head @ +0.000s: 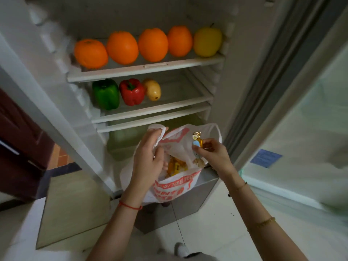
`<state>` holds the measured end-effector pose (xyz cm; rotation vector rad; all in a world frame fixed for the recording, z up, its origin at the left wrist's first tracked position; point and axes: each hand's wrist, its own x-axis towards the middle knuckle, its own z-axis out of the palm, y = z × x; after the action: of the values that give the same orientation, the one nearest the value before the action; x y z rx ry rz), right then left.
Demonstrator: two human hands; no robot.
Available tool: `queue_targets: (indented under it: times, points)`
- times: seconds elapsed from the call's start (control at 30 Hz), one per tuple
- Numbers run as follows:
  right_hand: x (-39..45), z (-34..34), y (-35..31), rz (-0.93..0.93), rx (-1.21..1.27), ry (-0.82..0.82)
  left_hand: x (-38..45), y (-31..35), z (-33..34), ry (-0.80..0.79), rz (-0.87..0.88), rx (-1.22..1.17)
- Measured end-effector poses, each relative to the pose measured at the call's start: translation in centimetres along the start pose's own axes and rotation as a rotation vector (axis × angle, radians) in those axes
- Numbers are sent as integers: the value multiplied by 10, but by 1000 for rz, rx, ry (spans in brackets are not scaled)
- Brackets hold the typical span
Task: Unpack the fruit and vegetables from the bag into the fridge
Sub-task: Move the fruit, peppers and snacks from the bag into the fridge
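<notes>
A white plastic bag (175, 187) with red print hangs in front of the open fridge (146, 69). My left hand (148, 157) grips its left handle and holds it up. Above the bag's mouth, my right hand (211, 153) pinches a small gold and blue wrapped packet (197, 141). Yellow and orange packets (176, 165) lie inside the bag. Several oranges (122, 48) and a yellow apple (207, 42) line the top shelf. A green pepper (106, 94), a red pepper (131, 91) and a potato (153, 89) sit on the shelf below.
The fridge door (301, 110) stands open at the right. A greenish crisper drawer (128, 140) lies behind the bag. A dark wooden cabinet (18, 138) is at the left. My shoe (180, 248) stands on the pale tiled floor.
</notes>
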<state>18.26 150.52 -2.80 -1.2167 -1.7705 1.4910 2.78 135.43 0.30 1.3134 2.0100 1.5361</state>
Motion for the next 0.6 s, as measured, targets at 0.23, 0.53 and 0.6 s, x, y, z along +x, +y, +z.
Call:
queue_targets:
  times: [0.23, 0.53, 0.6]
  points:
    - [-35, -68, 15, 57, 3, 306, 5, 10, 33, -35, 20, 19]
    - [-53, -153, 91, 343, -329, 438, 3, 8, 53, -41, 17, 49]
    - [-41, -152, 101, 384, -346, 416, 3, 10, 54, -41, 5, 33]
